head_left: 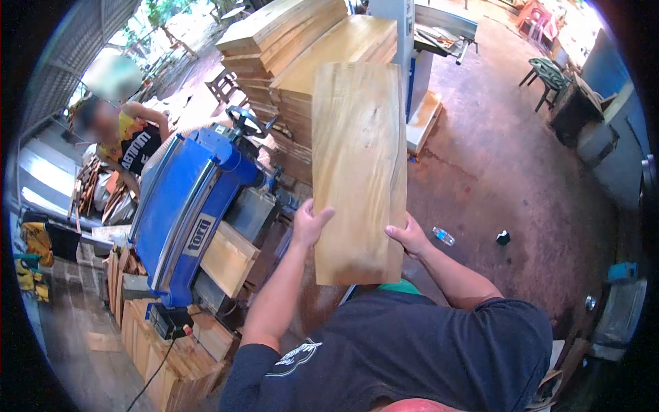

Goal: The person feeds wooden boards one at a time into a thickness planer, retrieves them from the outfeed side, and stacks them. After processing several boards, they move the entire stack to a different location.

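A wide, light-coloured wooden board [360, 165] is held up in front of my body, its long side running away from me. My left hand [312, 223] grips its left edge near the lower end, thumb on the top face. On the right edge, a little lower, my right hand [410, 235] holds the board the same way. The fingers under the board are hidden. The board's far end overlaps the view of a tall stack of boards [295, 41].
To the left stands a blue planer [182, 199] with another board [228, 257] protruding from it. A co-worker [127, 137] is behind it. More boards [171, 357] are stacked at lower left. A plastic bottle [443, 236] lies on the floor at right, near a chair [547, 79].
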Available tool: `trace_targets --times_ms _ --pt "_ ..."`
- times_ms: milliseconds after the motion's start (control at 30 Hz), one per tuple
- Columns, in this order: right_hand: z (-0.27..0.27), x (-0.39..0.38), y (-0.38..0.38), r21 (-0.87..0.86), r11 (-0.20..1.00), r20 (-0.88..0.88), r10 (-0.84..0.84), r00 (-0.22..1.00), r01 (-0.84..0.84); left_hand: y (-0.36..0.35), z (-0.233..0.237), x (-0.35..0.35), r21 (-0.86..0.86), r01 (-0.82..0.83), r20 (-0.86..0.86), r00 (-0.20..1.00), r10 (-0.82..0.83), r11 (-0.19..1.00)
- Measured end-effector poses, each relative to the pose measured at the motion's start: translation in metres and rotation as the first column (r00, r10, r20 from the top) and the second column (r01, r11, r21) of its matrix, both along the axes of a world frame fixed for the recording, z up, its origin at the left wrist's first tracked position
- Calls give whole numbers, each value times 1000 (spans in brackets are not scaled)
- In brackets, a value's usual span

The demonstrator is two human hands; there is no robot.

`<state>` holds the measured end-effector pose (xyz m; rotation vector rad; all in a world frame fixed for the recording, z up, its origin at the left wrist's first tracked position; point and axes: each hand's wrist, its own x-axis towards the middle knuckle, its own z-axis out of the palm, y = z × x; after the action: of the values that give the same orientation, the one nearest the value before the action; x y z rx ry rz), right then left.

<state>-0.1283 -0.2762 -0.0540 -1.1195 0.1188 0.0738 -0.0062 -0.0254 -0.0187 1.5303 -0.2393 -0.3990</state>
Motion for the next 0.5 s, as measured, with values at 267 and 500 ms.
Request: trace_targets --times_ms 267,500 --pt "31 46 26 24 971 35 238 971 -239 67 -29 -114 -64 -238 96 965 244 969" --pt "43 45 106 -64 876 55 482 874 -479 100 -29 -176 -54 -619 -176 778 603 783"
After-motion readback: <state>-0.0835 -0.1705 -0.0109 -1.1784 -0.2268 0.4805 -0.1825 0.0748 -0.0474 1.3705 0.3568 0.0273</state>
